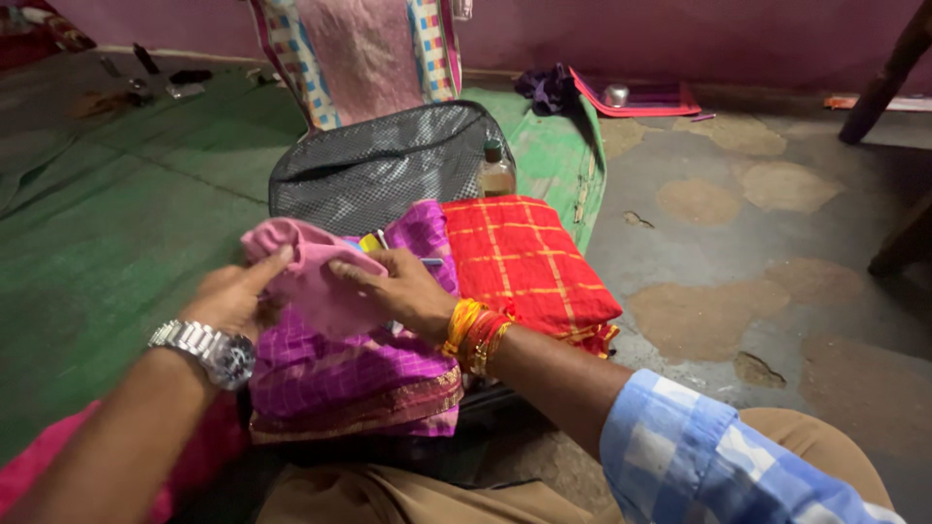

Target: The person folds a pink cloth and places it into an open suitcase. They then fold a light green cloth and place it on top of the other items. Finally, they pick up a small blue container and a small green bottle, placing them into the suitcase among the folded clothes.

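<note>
My left hand (233,296), with a silver watch on its wrist, and my right hand (403,291), with orange and red threads at the wrist, both grip a small pink cloth (306,272). The cloth lies on top of a folded purple checked cloth (359,374) with a gold border. To the right of it rests a folded red checked cloth (529,267). Both folded cloths sit in an open suitcase whose mesh-lined lid (379,170) stands open behind them. A small bottle (496,172) stands at the lid's right edge.
A green mat (107,223) covers the floor to the left, patched concrete (757,272) lies to the right. A checked pink cloth (359,53) hangs behind the suitcase. A dark cloth and a flat red thing (631,97) lie by the wall. A wooden leg (879,82) stands far right.
</note>
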